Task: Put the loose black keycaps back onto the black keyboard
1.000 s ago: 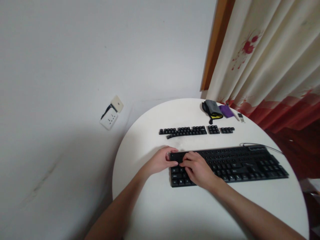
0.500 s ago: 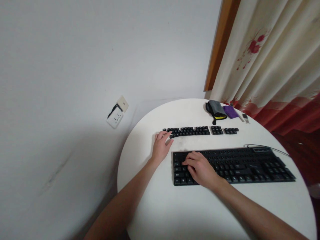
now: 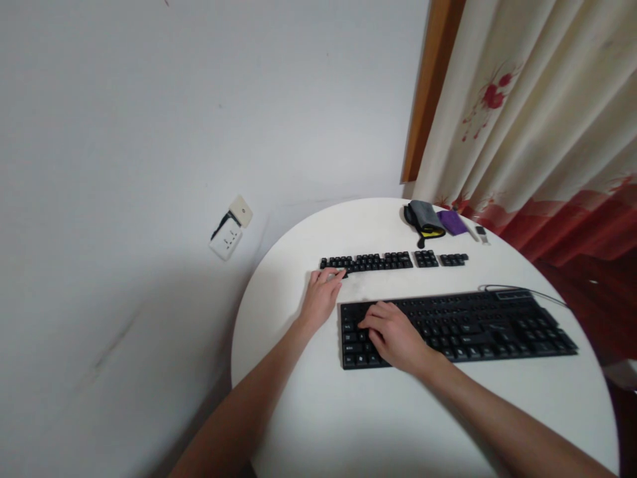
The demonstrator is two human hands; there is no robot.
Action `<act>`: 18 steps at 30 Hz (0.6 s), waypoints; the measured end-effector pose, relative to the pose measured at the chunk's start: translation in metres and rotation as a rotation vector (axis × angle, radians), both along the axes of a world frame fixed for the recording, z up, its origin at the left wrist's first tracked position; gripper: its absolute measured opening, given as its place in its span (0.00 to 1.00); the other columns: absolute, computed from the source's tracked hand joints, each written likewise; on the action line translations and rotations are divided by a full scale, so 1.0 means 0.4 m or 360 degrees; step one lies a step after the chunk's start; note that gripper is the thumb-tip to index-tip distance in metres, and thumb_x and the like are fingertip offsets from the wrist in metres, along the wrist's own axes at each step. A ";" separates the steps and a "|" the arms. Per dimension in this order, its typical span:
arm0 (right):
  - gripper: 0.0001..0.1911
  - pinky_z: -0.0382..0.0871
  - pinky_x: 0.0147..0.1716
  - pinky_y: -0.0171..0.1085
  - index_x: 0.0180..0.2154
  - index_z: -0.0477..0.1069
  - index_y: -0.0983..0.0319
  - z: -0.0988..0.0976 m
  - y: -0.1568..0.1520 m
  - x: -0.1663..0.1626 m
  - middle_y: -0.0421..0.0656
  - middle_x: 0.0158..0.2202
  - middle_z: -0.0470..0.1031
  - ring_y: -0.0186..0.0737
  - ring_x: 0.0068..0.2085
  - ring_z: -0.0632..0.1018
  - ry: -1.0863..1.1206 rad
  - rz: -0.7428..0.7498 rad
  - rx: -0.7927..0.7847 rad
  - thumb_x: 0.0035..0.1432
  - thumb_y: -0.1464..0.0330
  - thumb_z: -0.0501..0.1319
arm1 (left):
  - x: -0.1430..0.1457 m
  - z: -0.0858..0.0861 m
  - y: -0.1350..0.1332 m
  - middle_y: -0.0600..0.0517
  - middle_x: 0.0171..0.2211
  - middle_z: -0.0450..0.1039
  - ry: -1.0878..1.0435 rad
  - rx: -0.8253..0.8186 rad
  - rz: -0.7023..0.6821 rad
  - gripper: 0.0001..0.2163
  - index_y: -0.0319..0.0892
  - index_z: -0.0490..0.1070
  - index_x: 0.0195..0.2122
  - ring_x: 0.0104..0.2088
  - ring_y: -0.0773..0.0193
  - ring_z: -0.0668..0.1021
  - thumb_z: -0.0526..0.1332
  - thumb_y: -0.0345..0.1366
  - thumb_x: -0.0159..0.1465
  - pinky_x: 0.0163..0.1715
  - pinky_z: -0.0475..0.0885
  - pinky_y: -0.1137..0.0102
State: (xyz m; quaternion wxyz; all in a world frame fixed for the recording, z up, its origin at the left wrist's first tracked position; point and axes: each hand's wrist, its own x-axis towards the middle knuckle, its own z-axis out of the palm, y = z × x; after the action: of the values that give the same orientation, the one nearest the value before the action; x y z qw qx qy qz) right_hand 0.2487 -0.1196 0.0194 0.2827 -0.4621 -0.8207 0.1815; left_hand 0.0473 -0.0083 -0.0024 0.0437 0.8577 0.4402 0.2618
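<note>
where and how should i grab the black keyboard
Likely by both short ends, coming from left and right together: the keyboard is long and lies flat on the white table, so end grips should balance it. The right hand leaves its left edge uncovered.

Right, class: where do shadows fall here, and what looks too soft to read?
Head view: the wall is darkest low down beside the table, whose near side lies in soft shadow; most lettering on the keyboard and loose keycaps is too soft or small to read.
</note>
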 end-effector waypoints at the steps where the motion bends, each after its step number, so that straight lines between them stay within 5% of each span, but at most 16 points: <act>1: 0.13 0.62 0.43 0.41 0.38 0.76 0.61 -0.001 0.000 0.000 0.43 0.36 0.74 0.42 0.41 0.70 0.0001 0.0000 0.0005 0.57 0.80 0.57 | 0.000 -0.001 -0.001 0.48 0.49 0.71 -0.0030 -0.0017 -0.0013 0.16 0.46 0.72 0.55 0.46 0.56 0.67 0.55 0.31 0.68 0.50 0.67 0.60; 12: 0.13 0.62 0.42 0.41 0.38 0.76 0.60 -0.001 0.000 0.002 0.43 0.36 0.74 0.42 0.41 0.70 -0.0013 0.0000 0.0014 0.56 0.80 0.58 | 0.001 -0.021 -0.005 0.49 0.42 0.71 -0.0437 -0.0284 -0.0164 0.10 0.45 0.78 0.45 0.40 0.63 0.75 0.60 0.31 0.65 0.44 0.73 0.66; 18: 0.13 0.62 0.42 0.40 0.38 0.76 0.60 -0.003 0.001 0.002 0.43 0.36 0.74 0.42 0.41 0.70 -0.0013 0.0000 0.0010 0.56 0.81 0.58 | 0.008 -0.008 -0.006 0.49 0.43 0.72 -0.0555 -0.0410 -0.0055 0.18 0.44 0.71 0.54 0.33 0.67 0.75 0.64 0.32 0.62 0.36 0.76 0.70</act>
State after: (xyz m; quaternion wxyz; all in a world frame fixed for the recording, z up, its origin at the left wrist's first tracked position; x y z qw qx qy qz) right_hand 0.2494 -0.1194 0.0184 0.2808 -0.4620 -0.8224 0.1771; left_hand 0.0503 -0.0108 -0.0056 0.2328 0.7943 0.4411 0.3470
